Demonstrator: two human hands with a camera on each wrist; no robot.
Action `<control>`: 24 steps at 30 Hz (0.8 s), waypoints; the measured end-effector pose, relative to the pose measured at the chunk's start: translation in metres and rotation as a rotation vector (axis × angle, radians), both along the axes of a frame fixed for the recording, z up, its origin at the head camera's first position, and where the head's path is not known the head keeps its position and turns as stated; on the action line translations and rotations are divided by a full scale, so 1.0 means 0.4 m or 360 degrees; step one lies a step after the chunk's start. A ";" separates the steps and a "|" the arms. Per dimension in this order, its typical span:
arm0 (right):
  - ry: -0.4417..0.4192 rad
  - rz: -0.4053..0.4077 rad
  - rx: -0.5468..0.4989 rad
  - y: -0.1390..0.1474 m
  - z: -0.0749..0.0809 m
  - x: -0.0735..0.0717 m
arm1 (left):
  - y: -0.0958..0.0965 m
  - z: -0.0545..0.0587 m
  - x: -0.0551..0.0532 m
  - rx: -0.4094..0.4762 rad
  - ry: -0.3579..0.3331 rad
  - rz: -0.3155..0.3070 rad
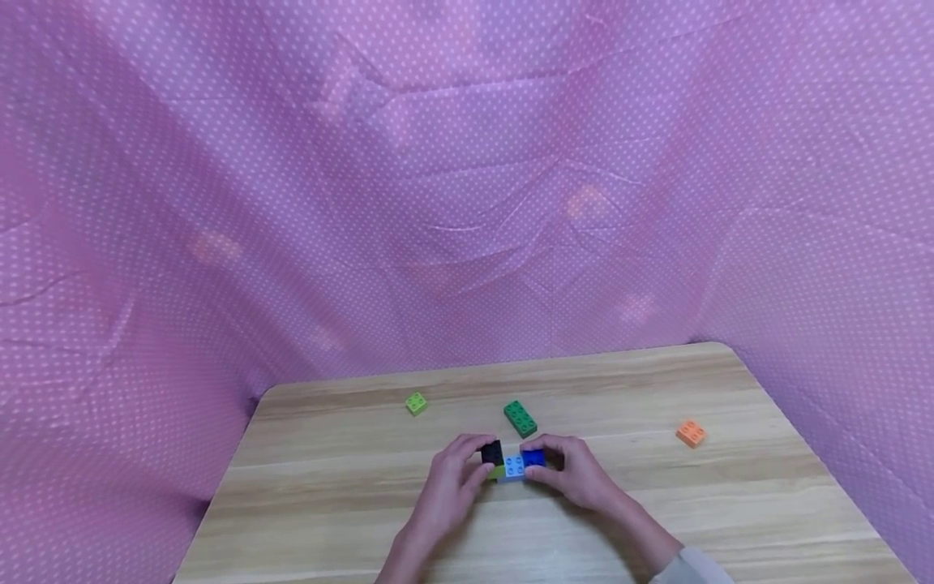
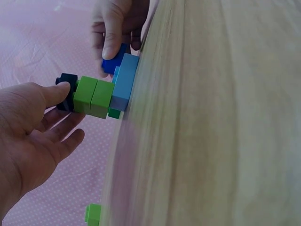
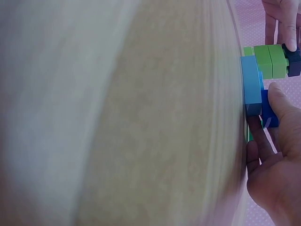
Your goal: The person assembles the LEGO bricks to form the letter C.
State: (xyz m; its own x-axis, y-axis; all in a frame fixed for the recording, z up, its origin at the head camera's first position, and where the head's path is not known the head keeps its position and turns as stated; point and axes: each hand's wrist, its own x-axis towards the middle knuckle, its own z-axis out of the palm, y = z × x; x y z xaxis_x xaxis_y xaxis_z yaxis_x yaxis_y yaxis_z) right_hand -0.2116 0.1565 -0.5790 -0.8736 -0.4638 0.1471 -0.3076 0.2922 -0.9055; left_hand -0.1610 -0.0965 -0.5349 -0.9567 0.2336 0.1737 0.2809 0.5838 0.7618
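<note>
At the middle of the table, a light blue toy brick lies flat with some studs showing. On its left end rise two stacked lime green bricks, topped by a black brick. My left hand pinches that black brick between thumb and fingers. Opposite it, my right hand grips a dark blue brick over the right end of the light blue one. In the left wrist view the dark blue brick looks slightly tilted against the light blue studs.
Just beyond the hands lies a long green brick. A small lime brick sits farther back left, and an orange brick off to the right. Pink dotted cloth hangs around the wooden table.
</note>
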 end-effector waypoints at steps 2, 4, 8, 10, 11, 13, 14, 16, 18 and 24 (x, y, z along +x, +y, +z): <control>0.0002 -0.0001 0.0001 0.001 -0.003 0.001 | -0.001 -0.002 -0.001 -0.0017 0.0024 -0.0016; 0.0000 -0.0003 -0.0004 0.001 -0.004 0.001 | -0.001 -0.003 -0.002 -0.0031 0.0042 -0.0031; 0.0002 0.0000 -0.0009 0.002 -0.006 0.000 | -0.001 0.000 -0.003 -0.0069 0.0069 -0.0041; 0.0009 0.0000 -0.0008 0.001 -0.008 -0.001 | 0.002 0.004 -0.002 -0.0107 0.0092 -0.0043; 0.0013 -0.0001 -0.0005 0.002 -0.008 -0.001 | 0.004 0.006 -0.001 -0.0127 0.0105 -0.0045; 0.0019 -0.0003 -0.0001 0.002 -0.008 -0.002 | 0.008 0.007 0.000 -0.0165 0.0138 -0.0048; 0.0020 -0.0005 0.0001 0.003 -0.008 -0.001 | 0.010 0.007 0.000 -0.0177 0.0159 -0.0050; 0.0021 -0.0009 0.0005 0.004 -0.006 -0.001 | 0.013 0.006 0.002 -0.0190 0.0178 -0.0047; 0.0016 -0.0010 0.0006 0.004 -0.004 0.000 | 0.014 0.002 0.003 -0.0208 0.0199 -0.0039; 0.0016 -0.0001 0.0013 0.000 -0.005 0.002 | 0.011 -0.002 0.008 -0.0273 0.0205 -0.0007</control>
State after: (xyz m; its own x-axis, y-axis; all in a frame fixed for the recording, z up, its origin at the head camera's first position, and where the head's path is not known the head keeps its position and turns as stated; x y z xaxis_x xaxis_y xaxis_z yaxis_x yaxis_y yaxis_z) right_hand -0.2107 0.1567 -0.5811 -0.8723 -0.4646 0.1522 -0.3166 0.2995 -0.9000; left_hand -0.1580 -0.0920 -0.5359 -0.9280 0.2743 0.2520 0.3723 0.7006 0.6087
